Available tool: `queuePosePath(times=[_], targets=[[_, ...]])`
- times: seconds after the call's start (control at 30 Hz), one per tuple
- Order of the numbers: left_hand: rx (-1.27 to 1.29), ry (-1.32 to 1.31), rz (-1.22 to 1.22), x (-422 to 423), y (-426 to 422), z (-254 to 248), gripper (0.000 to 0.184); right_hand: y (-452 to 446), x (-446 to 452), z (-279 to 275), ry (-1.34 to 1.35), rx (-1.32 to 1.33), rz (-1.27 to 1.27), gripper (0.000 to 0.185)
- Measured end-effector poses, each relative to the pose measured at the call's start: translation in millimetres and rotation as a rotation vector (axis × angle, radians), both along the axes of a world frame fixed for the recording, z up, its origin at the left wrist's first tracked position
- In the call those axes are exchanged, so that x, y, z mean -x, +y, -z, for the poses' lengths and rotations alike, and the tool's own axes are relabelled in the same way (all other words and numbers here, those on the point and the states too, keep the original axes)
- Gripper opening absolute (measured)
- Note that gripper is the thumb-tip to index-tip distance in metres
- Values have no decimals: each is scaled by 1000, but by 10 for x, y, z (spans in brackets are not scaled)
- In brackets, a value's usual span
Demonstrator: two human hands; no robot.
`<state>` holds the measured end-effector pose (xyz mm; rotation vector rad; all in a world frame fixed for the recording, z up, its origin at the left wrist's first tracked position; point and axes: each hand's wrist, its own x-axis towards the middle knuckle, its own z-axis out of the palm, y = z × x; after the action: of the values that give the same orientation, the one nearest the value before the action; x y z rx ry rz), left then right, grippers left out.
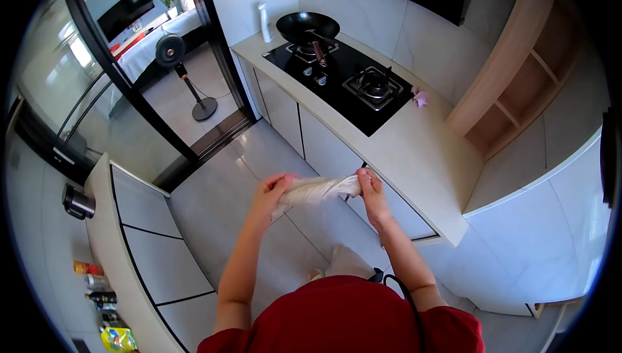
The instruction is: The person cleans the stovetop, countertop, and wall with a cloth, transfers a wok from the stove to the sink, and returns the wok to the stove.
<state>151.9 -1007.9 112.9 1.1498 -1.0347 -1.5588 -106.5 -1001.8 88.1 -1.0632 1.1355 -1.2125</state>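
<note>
A whitish cloth (319,191), bunched and partly twisted lengthwise, stretches between my two hands in front of my body. My left hand (275,191) grips its left end, fingers closed round the material. At the other end, my right hand (371,190) pinches the cloth with the thumb on top. The cloth hangs in the air above the tiled floor (246,188), near the front edge of the counter (414,152). Some of the fingers are hidden behind the cloth.
On the counter, a black gas hob (343,87) carries a wok (308,28) on its far burner. A pink cloth (420,97) lies beside the hob. At left, a second counter (103,223) holds a kettle (78,202) and several bottles. A fan (181,74) stands beyond the sliding door.
</note>
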Motion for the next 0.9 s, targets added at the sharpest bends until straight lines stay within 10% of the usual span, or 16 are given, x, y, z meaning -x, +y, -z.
queuePosePath(times=[0.3, 0.5, 0.6, 0.9], targets=[[118, -61, 333, 474, -1257, -87, 43, -969, 538, 178, -456, -87, 217, 23], [106, -162, 403, 770, -2154, -24, 50, -1647, 860, 167, -126, -218, 158, 35], [56, -212, 574, 1024, -2467, -79, 49, -1769, 882, -19, 354, -266, -383, 35], [310, -790, 1211, 1517, -2995, 67, 42, -1871, 1035, -116, 610, 56, -74, 26]])
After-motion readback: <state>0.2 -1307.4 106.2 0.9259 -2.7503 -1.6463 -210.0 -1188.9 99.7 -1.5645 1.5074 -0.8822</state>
